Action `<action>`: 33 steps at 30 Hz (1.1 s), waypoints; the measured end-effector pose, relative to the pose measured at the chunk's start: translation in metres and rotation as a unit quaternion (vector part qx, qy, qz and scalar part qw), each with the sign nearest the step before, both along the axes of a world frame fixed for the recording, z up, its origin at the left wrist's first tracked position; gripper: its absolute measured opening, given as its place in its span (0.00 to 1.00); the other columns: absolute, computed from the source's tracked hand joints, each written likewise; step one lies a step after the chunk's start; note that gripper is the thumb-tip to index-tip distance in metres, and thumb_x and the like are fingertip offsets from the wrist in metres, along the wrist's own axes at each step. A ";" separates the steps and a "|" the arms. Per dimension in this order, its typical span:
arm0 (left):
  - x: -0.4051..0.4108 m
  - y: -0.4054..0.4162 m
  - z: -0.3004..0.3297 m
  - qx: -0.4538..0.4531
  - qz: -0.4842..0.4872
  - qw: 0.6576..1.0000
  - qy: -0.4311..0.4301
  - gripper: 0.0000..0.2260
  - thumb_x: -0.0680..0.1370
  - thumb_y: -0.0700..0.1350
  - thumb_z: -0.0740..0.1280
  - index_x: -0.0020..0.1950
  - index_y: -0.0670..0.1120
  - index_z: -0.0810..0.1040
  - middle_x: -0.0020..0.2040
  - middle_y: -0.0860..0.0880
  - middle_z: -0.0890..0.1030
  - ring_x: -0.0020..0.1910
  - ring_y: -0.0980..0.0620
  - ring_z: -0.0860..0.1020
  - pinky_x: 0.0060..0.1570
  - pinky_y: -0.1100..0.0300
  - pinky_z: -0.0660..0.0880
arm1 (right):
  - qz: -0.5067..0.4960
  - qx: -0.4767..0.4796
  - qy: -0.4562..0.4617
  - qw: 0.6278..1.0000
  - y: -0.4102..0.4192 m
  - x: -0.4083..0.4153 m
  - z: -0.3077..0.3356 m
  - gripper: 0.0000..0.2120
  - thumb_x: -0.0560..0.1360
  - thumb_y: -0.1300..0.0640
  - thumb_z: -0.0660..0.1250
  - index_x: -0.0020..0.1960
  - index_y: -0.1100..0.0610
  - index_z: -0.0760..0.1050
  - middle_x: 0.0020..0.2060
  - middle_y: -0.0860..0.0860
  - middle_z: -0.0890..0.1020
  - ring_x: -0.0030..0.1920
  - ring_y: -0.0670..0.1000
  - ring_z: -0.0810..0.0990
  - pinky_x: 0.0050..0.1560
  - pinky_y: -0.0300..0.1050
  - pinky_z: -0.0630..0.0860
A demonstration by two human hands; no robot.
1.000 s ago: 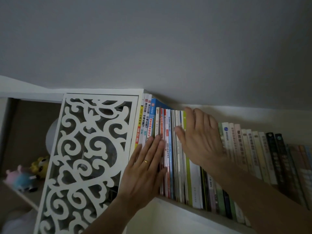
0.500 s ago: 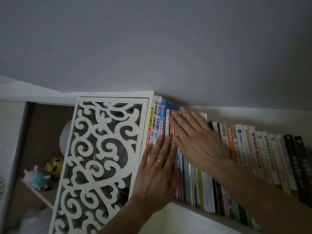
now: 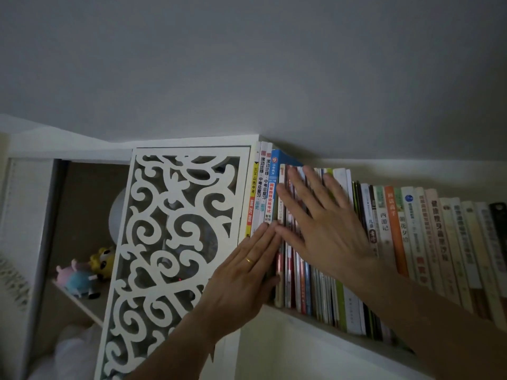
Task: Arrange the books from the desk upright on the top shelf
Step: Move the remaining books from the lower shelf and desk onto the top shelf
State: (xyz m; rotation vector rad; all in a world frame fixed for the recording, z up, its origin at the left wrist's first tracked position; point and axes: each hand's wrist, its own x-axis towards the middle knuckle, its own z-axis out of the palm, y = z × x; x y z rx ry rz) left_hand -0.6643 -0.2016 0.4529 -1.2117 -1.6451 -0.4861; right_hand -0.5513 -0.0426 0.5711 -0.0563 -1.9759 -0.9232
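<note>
**Both hands flat on the books**

Since a moment ago, the right hand (image 3: 321, 226) has slid left along the row, so its fingers now lie over the thin books next to the blue book (image 3: 275, 171). Before that it was further right, on the green and white ones. More of the pale books on the right side now show. The left hand (image 3: 241, 281) has hardly moved.

Both hands are flat, with straight fingers pressing on the book backs. The right hand's fingers are spread a little. The left hand's fingers are pressed together, and one has a gold ring (image 3: 249, 260) on it. Its fingertips touch the bottom of the books at the left end. The two hands are just beside each other, almost touching.

All the books (image 3: 411, 237) stand upright in one long row on the top shelf (image 3: 323, 323). They fill it from the left end and run on past the right edge of the view. An orange book (image 3: 395, 229) stands near the middle.

Left of the books is a white panel (image 3: 170, 242) cut with curly shapes. Further left, small soft toys (image 3: 82, 275) sit on a lower shelf. Above it all is a plain grey wall.
</note>
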 end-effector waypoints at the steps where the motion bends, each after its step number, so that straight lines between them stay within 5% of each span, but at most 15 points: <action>1: -0.001 -0.001 0.003 -0.005 -0.002 1.000 -0.001 0.31 0.86 0.53 0.59 0.84 0.45 0.51 0.85 0.49 0.50 0.84 0.51 0.49 0.80 0.49 0.57 | -0.001 -0.001 -0.001 1.000 -0.001 0.000 0.000 0.37 0.83 0.32 0.39 0.84 0.53 0.46 0.83 0.59 0.47 0.83 0.60 0.43 0.80 0.63 0.46; 4: 0.010 -0.002 0.004 0.012 -0.055 0.998 -0.039 0.32 0.85 0.50 0.64 0.84 0.45 0.53 0.85 0.49 0.50 0.84 0.51 0.49 0.79 0.52 0.59 | 0.002 -0.015 -0.015 1.000 -0.003 0.006 0.002 0.38 0.82 0.32 0.41 0.84 0.54 0.46 0.83 0.59 0.46 0.83 0.60 0.42 0.80 0.63 0.47; 6: 0.018 -0.004 -0.005 0.107 -0.087 0.984 -0.115 0.30 0.84 0.46 0.67 0.83 0.48 0.57 0.84 0.48 0.55 0.82 0.51 0.56 0.74 0.64 0.65 | 0.005 -0.018 -0.033 0.999 -0.002 0.010 0.003 0.42 0.80 0.30 0.46 0.84 0.55 0.46 0.82 0.60 0.45 0.82 0.61 0.41 0.80 0.64 0.47; 8: 0.020 -0.006 -0.017 0.202 -0.061 0.960 -0.185 0.26 0.84 0.48 0.65 0.81 0.54 0.63 0.78 0.49 0.65 0.72 0.56 0.69 0.58 0.79 0.67 | 0.009 -0.004 -0.056 0.998 0.001 0.015 -0.005 0.50 0.75 0.26 0.53 0.84 0.57 0.44 0.82 0.61 0.43 0.82 0.61 0.40 0.80 0.64 0.46; 10: 0.018 -0.005 -0.029 0.211 -0.040 0.958 -0.190 0.23 0.84 0.49 0.63 0.79 0.54 0.67 0.68 0.49 0.73 0.58 0.57 0.76 0.49 0.82 0.70 | 0.011 0.022 -0.082 0.996 0.004 0.016 -0.020 0.55 0.71 0.25 0.58 0.84 0.58 0.44 0.82 0.61 0.43 0.82 0.61 0.40 0.80 0.63 0.47; 13: 0.018 0.003 -0.034 0.207 -0.025 0.962 -0.178 0.21 0.83 0.50 0.61 0.76 0.50 0.72 0.63 0.49 0.76 0.49 0.61 0.77 0.43 0.84 0.68 | -0.002 0.037 -0.081 0.996 0.008 0.011 -0.033 0.55 0.72 0.23 0.56 0.83 0.59 0.44 0.82 0.61 0.43 0.82 0.61 0.41 0.80 0.63 0.48; 16: 0.020 0.006 -0.032 0.217 -0.003 0.961 -0.169 0.21 0.83 0.51 0.58 0.75 0.48 0.74 0.62 0.47 0.77 0.48 0.61 0.78 0.45 0.80 0.70 | -0.018 0.046 -0.073 0.996 0.009 0.005 -0.033 0.57 0.72 0.20 0.53 0.83 0.59 0.41 0.82 0.62 0.41 0.82 0.61 0.40 0.80 0.63 0.45; 19: 0.024 0.004 -0.033 0.179 0.040 0.969 -0.166 0.23 0.84 0.51 0.56 0.77 0.46 0.71 0.65 0.46 0.74 0.51 0.57 0.79 0.46 0.67 0.80 | -0.028 0.034 -0.080 0.996 0.005 0.007 -0.033 0.57 0.72 0.21 0.53 0.83 0.59 0.40 0.82 0.62 0.40 0.82 0.61 0.38 0.80 0.62 0.44; 23: 0.048 0.002 -0.022 0.156 0.115 0.964 -0.180 0.24 0.83 0.52 0.61 0.79 0.47 0.66 0.71 0.43 0.72 0.61 0.46 0.80 0.54 0.54 0.81 | -0.023 -0.003 -0.084 0.996 -0.006 0.018 -0.033 0.52 0.74 0.25 0.53 0.83 0.58 0.42 0.82 0.60 0.41 0.82 0.60 0.38 0.80 0.62 0.46; 25: 0.063 0.006 -0.014 0.173 0.111 0.971 -0.119 0.23 0.84 0.52 0.63 0.78 0.45 0.66 0.74 0.40 0.72 0.69 0.42 0.75 0.63 0.45 0.78 | 0.008 -0.040 -0.038 0.998 -0.010 0.034 -0.034 0.46 0.77 0.30 0.52 0.84 0.57 0.45 0.82 0.59 0.44 0.82 0.60 0.40 0.80 0.63 0.48; 28: 0.085 0.025 -0.003 0.096 0.049 0.994 -0.023 0.26 0.87 0.54 0.55 0.83 0.45 0.59 0.83 0.40 0.57 0.82 0.42 0.56 0.77 0.39 0.61 | 0.014 -0.111 0.082 0.990 -0.001 0.074 -0.042 0.37 0.82 0.36 0.51 0.84 0.54 0.48 0.83 0.58 0.47 0.83 0.60 0.43 0.80 0.64 0.46; 33: 0.119 0.081 0.022 0.001 -0.029 0.999 0.026 0.32 0.84 0.65 0.53 0.84 0.54 0.49 0.85 0.46 0.43 0.83 0.44 0.42 0.80 0.37 0.50 | -0.059 -0.100 0.204 0.972 0.067 0.157 -0.060 0.34 0.82 0.38 0.57 0.81 0.55 0.61 0.80 0.63 0.58 0.81 0.66 0.54 0.77 0.69 0.54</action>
